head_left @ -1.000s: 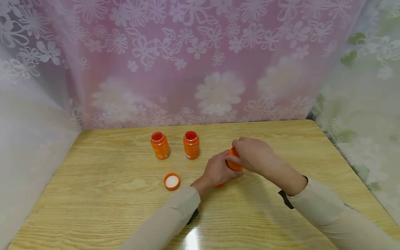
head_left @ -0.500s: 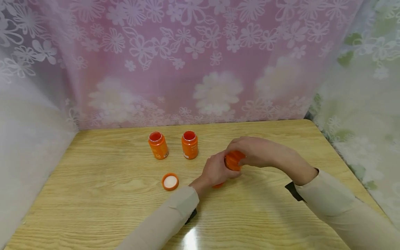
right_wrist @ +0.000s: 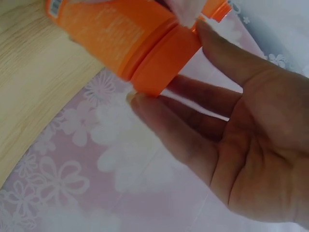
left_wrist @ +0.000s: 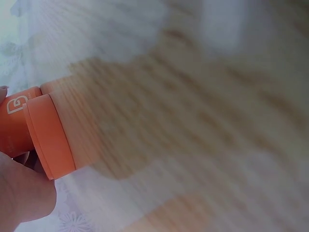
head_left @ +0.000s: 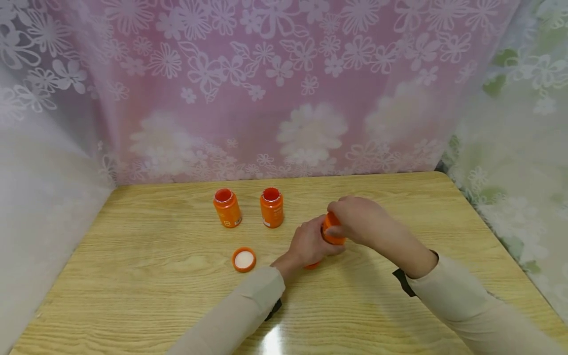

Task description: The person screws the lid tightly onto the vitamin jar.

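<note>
My left hand (head_left: 310, 241) grips an orange jar (right_wrist: 111, 34) by its body, right of the table's middle. Its orange screw lid (right_wrist: 166, 60) is on. From above, my right hand (head_left: 361, 219) holds that lid, thumb on one side and fingertips on the other in the right wrist view. Most of the jar is hidden by the hands in the head view. A loose orange lid (head_left: 312, 265) lies partly hidden beside my left wrist; it looms large in the left wrist view, in front of the jar with a pale logo (left_wrist: 18, 104).
Two uncapped orange jars, a left one (head_left: 229, 212) and a right one (head_left: 272, 212), stand upright toward the back. An orange lid (head_left: 244, 260) lies with its white inside up in front of them. A flowered curtain (head_left: 284, 123) hangs behind the wooden table (head_left: 133, 276).
My right hand turned round over the lid half a second ago, then swung back to about its earlier pose. The left hand keeps its grip on the jar; the other things stay put.
</note>
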The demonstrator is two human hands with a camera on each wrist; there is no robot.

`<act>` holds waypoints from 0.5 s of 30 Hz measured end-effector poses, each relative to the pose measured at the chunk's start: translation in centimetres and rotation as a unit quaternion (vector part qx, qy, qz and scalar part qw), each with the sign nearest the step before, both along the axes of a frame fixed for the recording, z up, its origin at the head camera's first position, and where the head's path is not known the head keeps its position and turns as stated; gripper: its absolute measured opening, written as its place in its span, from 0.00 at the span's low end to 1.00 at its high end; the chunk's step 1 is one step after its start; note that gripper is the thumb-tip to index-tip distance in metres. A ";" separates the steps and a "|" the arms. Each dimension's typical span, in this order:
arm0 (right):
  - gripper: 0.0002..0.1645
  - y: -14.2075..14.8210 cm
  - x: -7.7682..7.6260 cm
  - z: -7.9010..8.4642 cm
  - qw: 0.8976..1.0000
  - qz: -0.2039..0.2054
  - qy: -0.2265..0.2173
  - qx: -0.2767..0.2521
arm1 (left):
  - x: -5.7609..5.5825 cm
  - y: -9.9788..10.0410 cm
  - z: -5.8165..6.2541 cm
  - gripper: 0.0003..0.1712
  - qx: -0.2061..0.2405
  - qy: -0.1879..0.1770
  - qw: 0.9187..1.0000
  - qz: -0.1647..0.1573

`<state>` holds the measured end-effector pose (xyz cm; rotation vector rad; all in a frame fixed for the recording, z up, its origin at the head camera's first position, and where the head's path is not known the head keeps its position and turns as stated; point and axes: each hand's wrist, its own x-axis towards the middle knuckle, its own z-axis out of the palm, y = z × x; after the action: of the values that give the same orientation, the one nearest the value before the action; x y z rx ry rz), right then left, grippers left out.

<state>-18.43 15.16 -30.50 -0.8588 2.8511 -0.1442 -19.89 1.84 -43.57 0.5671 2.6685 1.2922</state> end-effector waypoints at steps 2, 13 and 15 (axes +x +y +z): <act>0.14 -0.3 0.2 0.1 1.000 -0.016 0.003 0.014 | 0.0 0.1 0.1 0.25 -0.001 0.001 1.000 0.000; 0.26 1.7 -0.2 -0.8 0.999 0.042 -0.013 -0.013 | 0.2 0.2 0.1 0.30 -0.011 0.002 1.000 0.010; 0.28 2.4 -0.5 -0.9 0.995 0.091 -0.029 -0.036 | 0.3 0.1 0.1 0.32 -0.016 0.007 1.000 0.010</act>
<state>-18.93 17.55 -31.36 -1.1048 2.7114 -0.2452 -19.63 1.95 -43.43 0.5477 2.7075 1.2519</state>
